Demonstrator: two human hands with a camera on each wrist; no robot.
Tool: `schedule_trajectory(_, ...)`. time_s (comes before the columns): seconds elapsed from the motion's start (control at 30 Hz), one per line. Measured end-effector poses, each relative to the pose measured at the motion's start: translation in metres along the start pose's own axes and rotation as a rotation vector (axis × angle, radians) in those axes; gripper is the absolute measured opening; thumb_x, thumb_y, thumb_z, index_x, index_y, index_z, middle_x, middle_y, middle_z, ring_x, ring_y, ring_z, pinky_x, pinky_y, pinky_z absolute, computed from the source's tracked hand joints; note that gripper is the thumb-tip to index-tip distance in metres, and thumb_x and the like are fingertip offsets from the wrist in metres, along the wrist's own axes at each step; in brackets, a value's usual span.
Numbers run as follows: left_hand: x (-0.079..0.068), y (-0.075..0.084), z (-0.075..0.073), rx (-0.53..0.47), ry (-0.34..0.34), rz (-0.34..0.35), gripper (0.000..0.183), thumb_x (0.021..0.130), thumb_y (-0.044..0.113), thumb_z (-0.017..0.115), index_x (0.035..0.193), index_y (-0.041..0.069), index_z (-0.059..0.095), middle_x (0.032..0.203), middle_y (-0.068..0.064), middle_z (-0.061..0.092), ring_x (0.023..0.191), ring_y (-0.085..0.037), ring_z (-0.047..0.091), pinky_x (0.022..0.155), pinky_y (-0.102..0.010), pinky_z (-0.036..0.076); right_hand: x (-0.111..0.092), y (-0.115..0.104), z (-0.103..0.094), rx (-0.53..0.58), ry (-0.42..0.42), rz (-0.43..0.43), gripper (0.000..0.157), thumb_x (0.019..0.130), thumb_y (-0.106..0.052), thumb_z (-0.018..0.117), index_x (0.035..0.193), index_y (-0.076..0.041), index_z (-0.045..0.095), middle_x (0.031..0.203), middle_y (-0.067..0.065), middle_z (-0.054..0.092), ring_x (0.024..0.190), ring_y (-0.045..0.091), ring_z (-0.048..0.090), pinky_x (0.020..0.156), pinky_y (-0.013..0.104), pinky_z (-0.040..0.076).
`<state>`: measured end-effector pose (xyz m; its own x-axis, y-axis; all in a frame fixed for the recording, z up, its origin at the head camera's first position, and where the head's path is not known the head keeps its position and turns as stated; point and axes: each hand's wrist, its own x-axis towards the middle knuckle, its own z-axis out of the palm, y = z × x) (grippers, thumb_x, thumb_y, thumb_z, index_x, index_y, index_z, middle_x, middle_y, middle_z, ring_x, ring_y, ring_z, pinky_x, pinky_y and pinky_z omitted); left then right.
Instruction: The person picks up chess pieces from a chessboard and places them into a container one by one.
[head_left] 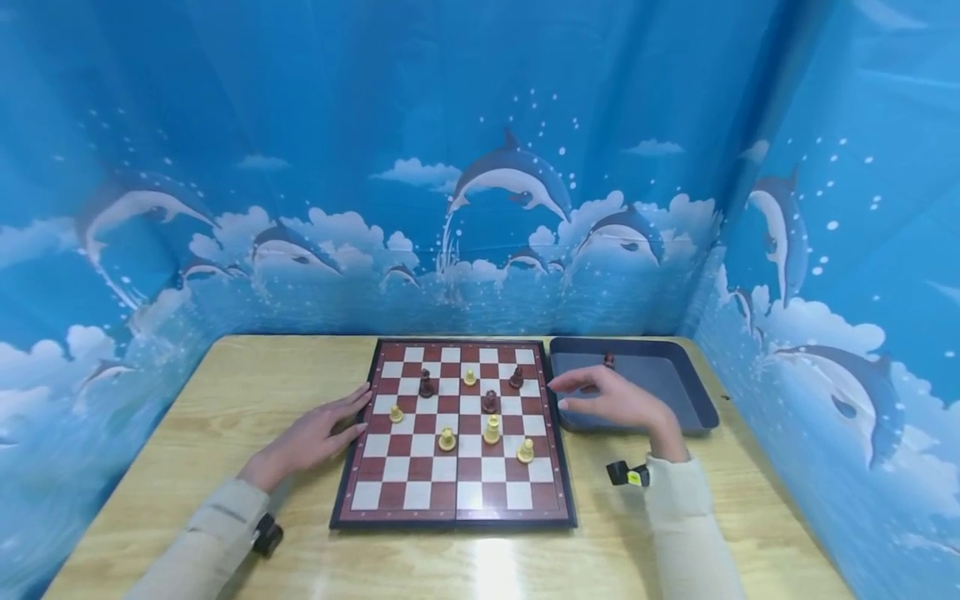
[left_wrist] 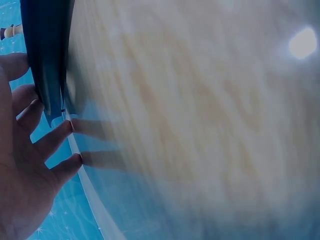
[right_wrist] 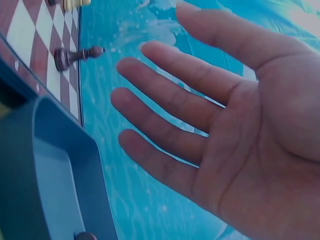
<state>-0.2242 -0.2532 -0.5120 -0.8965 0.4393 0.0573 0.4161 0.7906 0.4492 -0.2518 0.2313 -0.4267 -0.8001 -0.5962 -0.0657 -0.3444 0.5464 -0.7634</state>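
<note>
A red-and-white chessboard [head_left: 418, 495] lies on the table with several dark and cream chess pieces on it. My left hand [head_left: 318, 433] rests at the board's left edge, fingers stretched out; in the left wrist view its fingertips [left_wrist: 19, 65] meet the board's dark side [left_wrist: 47, 50]. Over the near left part of a grey tray [head_left: 660, 367], my right hand [head_left: 618, 398] hovers with nothing in it, fingers extended and apart in the right wrist view. Closest to it on the board stand a dark bishop [right_wrist: 62, 59] and a cream pawn [head_left: 525, 451]. Inside the tray is one dark piece [head_left: 609, 361].
The tray stands right against the board's right side. Other pieces, such as a dark king [head_left: 426, 384] and a cream rook [head_left: 491, 430], are spread over the middle squares. A blue dolphin-print curtain [head_left: 360, 167] closes off the wooden table [head_left: 247, 375] at the back and sides.
</note>
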Motion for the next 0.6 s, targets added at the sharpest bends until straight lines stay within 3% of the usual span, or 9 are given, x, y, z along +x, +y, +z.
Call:
schedule_trajectory(0.23,0.0,0.0,-0.001,0.005,-0.01,-0.003,0.061,0.095,0.049,0.043,0.146,0.018,0.03,0.154,-0.002,0.022,0.135,-0.034,0.032,0.105,-0.053,0.032,0.008,-0.023,0.014,-0.001,-0.17,-0.025,0.038,0.09,-0.022,0.062,0.126,-0.008,0.057,0.124,0.009,0.06,0.117,0.03,0.053,0.095,0.049,0.045)
schedule_trajectory(0.4,0.0,0.001,-0.002,-0.002,-0.013,-0.006,0.061,0.095,0.049,0.044,0.146,0.018,0.03,0.154,-0.001,0.022,0.135,-0.033,0.031,0.106,-0.054,0.032,0.02,-0.018,0.033,0.003,-0.275,-0.059,0.039,0.089,-0.024,0.064,0.124,-0.006,0.059,0.124,0.01,0.06,0.116,0.03,0.054,0.096,0.05,0.044)
schedule_trajectory(0.6,0.001,0.001,-0.001,-0.004,-0.017,-0.006,0.06,0.095,0.048,0.044,0.146,0.018,0.03,0.154,-0.002,0.021,0.136,-0.033,0.03,0.106,-0.053,0.031,0.029,-0.022,0.051,-0.047,-0.334,-0.106,0.035,0.084,-0.019,0.069,0.116,-0.005,0.063,0.116,0.007,0.064,0.11,0.026,0.057,0.095,0.048,0.046)
